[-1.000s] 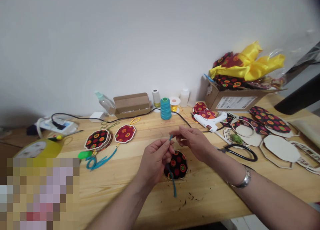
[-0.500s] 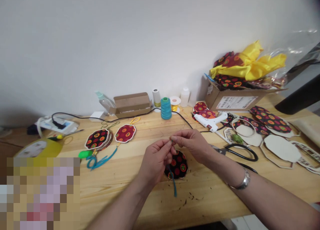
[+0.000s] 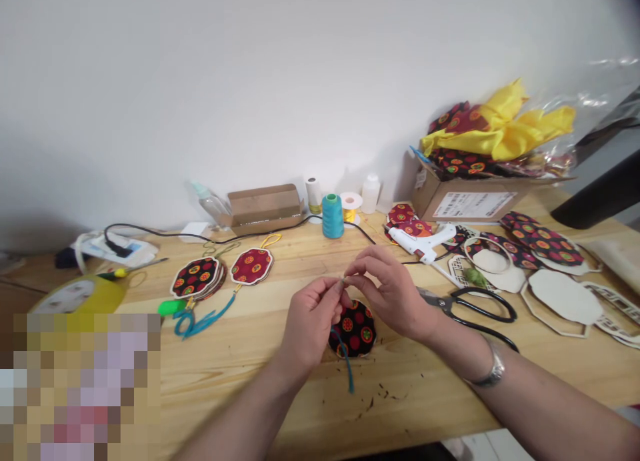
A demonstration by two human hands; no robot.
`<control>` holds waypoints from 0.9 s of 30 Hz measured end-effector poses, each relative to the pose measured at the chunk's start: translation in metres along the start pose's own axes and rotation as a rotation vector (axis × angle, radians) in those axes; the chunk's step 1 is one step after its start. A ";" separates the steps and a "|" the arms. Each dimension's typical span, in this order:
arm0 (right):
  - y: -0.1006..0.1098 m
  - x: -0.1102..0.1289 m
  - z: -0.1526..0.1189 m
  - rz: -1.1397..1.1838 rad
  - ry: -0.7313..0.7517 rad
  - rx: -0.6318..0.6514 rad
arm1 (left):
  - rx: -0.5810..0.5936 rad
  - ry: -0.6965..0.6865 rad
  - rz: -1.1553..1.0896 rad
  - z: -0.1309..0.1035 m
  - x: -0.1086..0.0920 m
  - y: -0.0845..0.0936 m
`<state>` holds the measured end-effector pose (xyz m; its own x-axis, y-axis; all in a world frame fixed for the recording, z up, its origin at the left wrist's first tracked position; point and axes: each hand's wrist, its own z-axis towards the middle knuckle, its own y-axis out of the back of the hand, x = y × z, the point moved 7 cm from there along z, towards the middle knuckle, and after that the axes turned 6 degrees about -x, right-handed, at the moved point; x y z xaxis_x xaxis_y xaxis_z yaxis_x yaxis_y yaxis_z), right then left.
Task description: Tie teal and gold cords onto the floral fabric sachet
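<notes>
My left hand (image 3: 315,321) is closed in a pinch around a teal thread tassel (image 3: 347,367), whose loose tail hangs below the fingers. My right hand (image 3: 387,294) meets it at the fingertips, thumb and index finger pinching at a tiny greenish spot whose nature I cannot make out. Beneath both hands a scalloped ornament of black fabric with red flower circles (image 3: 359,329) lies on the table, partly covered by the left hand. Black-handled scissors (image 3: 453,301) rest just right of my right wrist.
A teal thread cone (image 3: 333,217) stands at the back, near a white glue gun (image 3: 420,243). At left lie finished-looking ornaments (image 3: 251,266) with cords and teal tassels. Pale cut-out shapes (image 3: 565,295) and a cardboard box (image 3: 465,197) of fabric occupy the right. Dark scraps (image 3: 371,402) dot the front.
My right hand has shifted slightly, its fingers raised and a little more spread above the pinch. My left hand keeps its grip, with the teal tail still hanging.
</notes>
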<state>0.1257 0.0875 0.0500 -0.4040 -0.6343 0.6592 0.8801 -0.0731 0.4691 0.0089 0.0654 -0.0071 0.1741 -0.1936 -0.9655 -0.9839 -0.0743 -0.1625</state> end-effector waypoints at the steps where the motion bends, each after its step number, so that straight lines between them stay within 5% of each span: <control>1: -0.001 0.001 0.000 -0.017 0.013 0.015 | 0.000 -0.009 0.019 0.000 -0.001 0.000; 15: -0.005 -0.004 -0.001 -0.029 -0.046 0.032 | -0.023 -0.045 0.121 0.000 -0.004 0.001; 20: 0.005 -0.032 0.000 0.101 -0.384 -0.098 | -0.032 0.016 -0.010 0.002 0.004 0.003; 27: -0.035 -0.043 -0.017 0.710 -0.802 0.152 | 0.004 0.068 -0.155 0.002 0.004 -0.002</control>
<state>0.1170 0.1043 -0.0047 0.0916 0.1983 0.9759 0.9597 0.2439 -0.1397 0.0115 0.0669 -0.0109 0.3264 -0.2454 -0.9128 -0.9450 -0.1047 -0.3098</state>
